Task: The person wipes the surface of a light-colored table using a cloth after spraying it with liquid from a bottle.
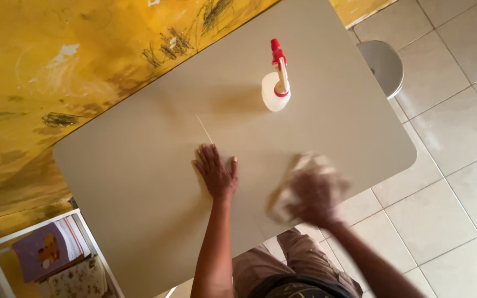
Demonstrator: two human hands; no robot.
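Left hand [216,174] lies flat, palm down, on the table [139,182], fingers [205,156] spread open and holding nothing, thumb out to the side toward the cloth. Right hand [316,196] is motion-blurred, pressed on a pale cloth [291,187] at the table's near edge; the cloth bunches under and around its fingers and shows mostly ahead of them and on the thumb side. The fingers look curled over the cloth, but the blur is too heavy to tell whether they clamp it or just press it down. Cloth sits just beside the left hand's thumb, not touching it. A thin pale line [204,129] runs on the tabletop just beyond the left fingertips. Spray bottle [276,88], white body with red trigger head, stands upright on the table well beyond the fingers of both hands, apart from both, casting a shadow toward the left. Table is beige with rounded corners, its far edge against a yellow wall [45,66] marked with dark scribbles and worn patches. A grey round stool [385,63] shows past the table's corner, far beyond the right fingers, on the tile floor [459,165]. A white shelf [34,256] with books sits low, off behind the left wrist. Brown trousers [282,265] show between the forearms.
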